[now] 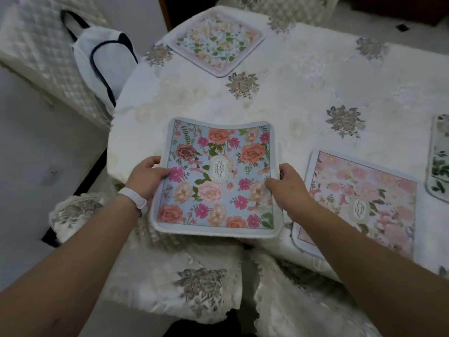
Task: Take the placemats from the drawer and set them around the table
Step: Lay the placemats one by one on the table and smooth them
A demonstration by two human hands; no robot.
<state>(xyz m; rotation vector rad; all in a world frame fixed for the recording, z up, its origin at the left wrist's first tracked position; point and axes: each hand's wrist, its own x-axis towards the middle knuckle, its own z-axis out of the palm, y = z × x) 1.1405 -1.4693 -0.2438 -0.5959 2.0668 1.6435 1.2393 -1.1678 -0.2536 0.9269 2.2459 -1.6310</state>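
Placemat [216, 178] with blue floral print held over near table [303, 76] edge, left hand [148, 177] and right hand [288, 188] each pinching a side, thumbs on top; three other placemats lie on tablecloth

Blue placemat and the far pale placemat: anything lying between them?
Head view: no object there, only tablecloth with an embroidered flower between the blue placemat and the far placemat.
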